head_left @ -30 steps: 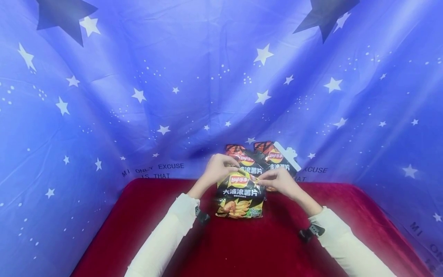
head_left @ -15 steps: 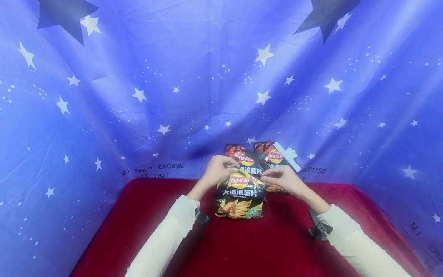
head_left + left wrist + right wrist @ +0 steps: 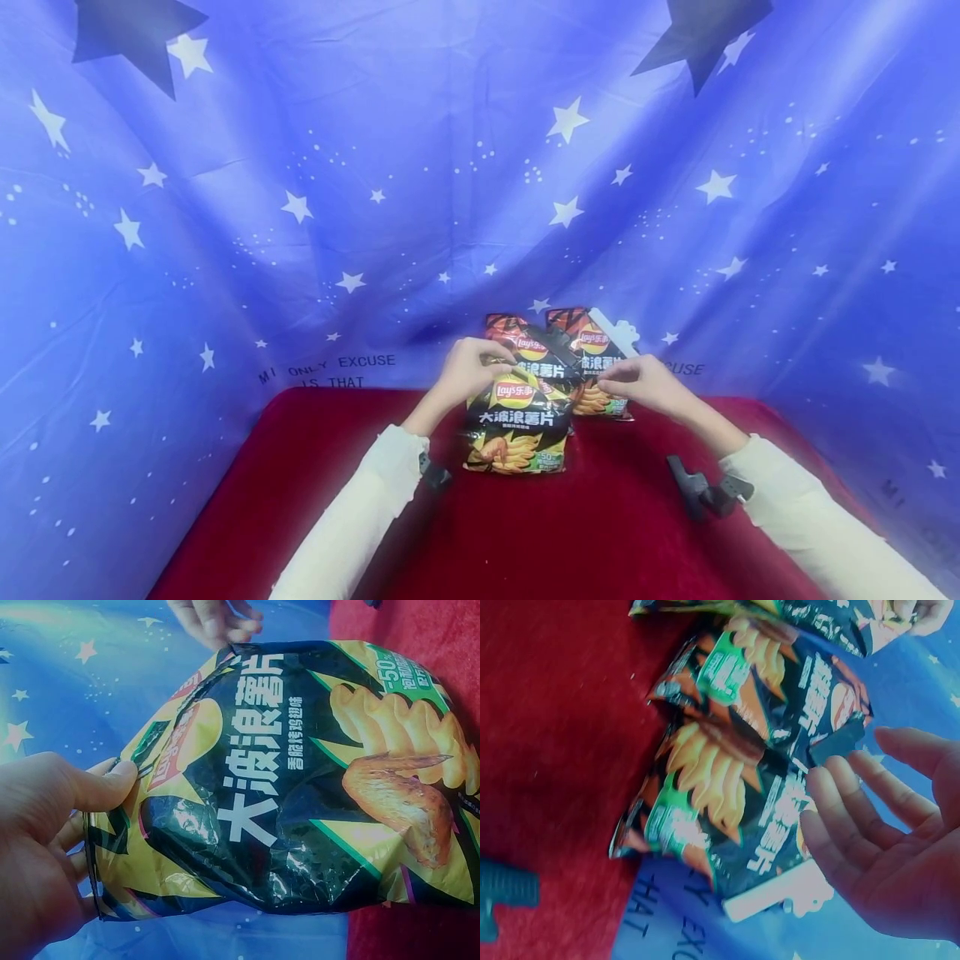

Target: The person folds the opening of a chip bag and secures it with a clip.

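Observation:
My left hand (image 3: pixel 471 367) pinches the top corner of a black and yellow potato chip bag (image 3: pixel 517 425), thumb on its front. In the left wrist view, this chip bag (image 3: pixel 255 780) looks puffed, with its top creased and partly folded over. My right hand (image 3: pixel 641 385) holds nothing, fingers loosely bent and apart. It is nearest to the back right orange and black chip bag (image 3: pixel 596 392), which has a white clip (image 3: pixel 611 332) across its top corner. Another orange and black chip bag (image 3: pixel 761 682) lies between them, with a black clip (image 3: pixel 838 742) on its top.
The bags lie toward the back of the table with a red cloth (image 3: pixel 525 533). A blue star-printed curtain (image 3: pixel 450 208) hangs behind. A black ribbed piece (image 3: pixel 506 892) resembling a clip lies on the red cloth, near my right wrist.
My right hand has come off the yellow bag's top right edge and moved to the right, over the back right bag. My left hand keeps its pinch in the same place.

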Motion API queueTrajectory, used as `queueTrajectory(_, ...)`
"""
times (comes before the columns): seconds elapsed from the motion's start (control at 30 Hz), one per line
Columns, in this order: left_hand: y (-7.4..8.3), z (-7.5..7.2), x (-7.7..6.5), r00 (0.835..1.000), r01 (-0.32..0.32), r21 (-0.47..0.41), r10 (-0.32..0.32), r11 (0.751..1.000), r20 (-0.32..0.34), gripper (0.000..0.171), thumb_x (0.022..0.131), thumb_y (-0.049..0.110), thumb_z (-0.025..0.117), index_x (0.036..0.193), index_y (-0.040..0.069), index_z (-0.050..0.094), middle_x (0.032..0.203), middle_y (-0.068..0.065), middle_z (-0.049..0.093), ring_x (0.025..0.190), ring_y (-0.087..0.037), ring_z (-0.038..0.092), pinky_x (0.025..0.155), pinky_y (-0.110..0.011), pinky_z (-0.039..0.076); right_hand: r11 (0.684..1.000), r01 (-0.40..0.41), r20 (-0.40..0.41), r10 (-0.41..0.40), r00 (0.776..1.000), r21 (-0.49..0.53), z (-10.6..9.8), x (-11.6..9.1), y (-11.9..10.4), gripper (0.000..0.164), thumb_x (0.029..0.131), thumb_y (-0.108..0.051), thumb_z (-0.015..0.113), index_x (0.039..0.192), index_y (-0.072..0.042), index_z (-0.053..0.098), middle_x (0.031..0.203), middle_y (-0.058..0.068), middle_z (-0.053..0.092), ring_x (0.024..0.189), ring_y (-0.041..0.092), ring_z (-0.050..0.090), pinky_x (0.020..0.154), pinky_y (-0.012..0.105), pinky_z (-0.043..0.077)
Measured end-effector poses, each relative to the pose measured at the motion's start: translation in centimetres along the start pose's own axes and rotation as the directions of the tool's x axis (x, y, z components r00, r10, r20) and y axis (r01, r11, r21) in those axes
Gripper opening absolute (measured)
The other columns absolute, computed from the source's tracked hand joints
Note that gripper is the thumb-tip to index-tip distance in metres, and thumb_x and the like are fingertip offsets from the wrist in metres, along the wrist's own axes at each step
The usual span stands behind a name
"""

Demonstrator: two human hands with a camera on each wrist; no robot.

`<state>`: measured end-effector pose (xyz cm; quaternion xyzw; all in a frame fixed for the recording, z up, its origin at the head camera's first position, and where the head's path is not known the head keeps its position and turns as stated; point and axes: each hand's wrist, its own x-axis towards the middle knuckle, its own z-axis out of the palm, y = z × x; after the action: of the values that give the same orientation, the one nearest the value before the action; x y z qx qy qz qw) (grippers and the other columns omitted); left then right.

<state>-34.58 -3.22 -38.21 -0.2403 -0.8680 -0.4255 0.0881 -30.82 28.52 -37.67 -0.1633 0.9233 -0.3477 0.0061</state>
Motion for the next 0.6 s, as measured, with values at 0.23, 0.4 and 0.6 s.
queueTrajectory(0.23,-0.1,-0.1,-0.1,1.000,-0.004,-0.015,0.004,1.000,-0.002,0.013,0.085,0.011,0.080,0.097,0.016,0.081,0.104,-0.002,0.079,0.088,-0.015,0.069,0.088,-0.036,0.055,0.993,-0.075,0.100,0.084,0.991,-0.091,-1.5,-0.6,1.1,0.030,0.094,-0.022,0.072,0.110,0.003,0.073,0.094,0.011,0.077,0.079,0.018,0.069,0.072,0.035,0.056)
queueTrajectory(0.4,-0.3,-0.1,-0.1,1.000,-0.006,-0.012,0.006,1.000,0.001,0.013,0.085,0.012,0.080,0.097,0.017,0.081,0.105,-0.002,0.079,0.088,-0.013,0.069,0.088,-0.036,0.054,0.983,-0.134,0.112,0.148,0.983,-0.123,-2.5,-1.3,2.4,0.025,0.092,-0.018,0.072,0.103,0.004,0.074,0.076,0.002,0.072,0.069,0.017,0.064,0.061,0.030,0.051)
queueTrajectory(0.6,-0.4,0.0,-0.1,1.000,-0.002,-0.024,0.002,1.000,0.007,0.013,0.086,0.012,0.080,0.099,0.015,0.081,0.108,-0.003,0.079,0.088,-0.014,0.068,0.088,-0.036,0.054,0.959,-0.246,0.172,0.268,0.948,-0.141,-3.8,-2.3,3.6,0.021,0.093,-0.015,0.070,0.098,0.005,0.072,0.072,0.001,0.068,0.068,0.015,0.064,0.066,0.034,0.058)
